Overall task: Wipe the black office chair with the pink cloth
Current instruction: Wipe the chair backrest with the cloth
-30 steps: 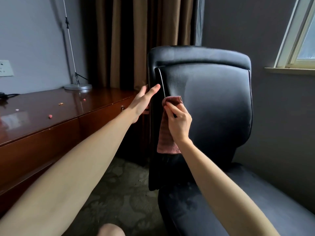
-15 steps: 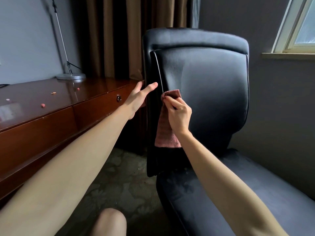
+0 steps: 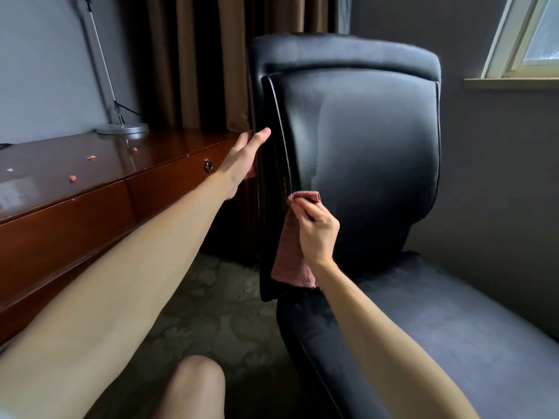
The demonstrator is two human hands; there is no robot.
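Note:
The black office chair fills the middle and right, its tall leather backrest facing me and its seat below at the right. My right hand pinches the pink cloth and presses its top corner against the piping seam on the backrest's left side, low down; the rest of the cloth hangs beneath my hand. My left hand wraps around the backrest's left edge higher up, thumb in front and fingers hidden behind the chair.
A glossy brown wooden desk with drawers runs along the left, with small crumbs and a lamp base on top. Brown curtains hang behind the chair. A window sits at the upper right. My knee shows over patterned carpet.
My right hand has slid the pink cloth down along the left seam of the backrest. My left hand stayed on the backrest's left edge. The view shifted slightly.

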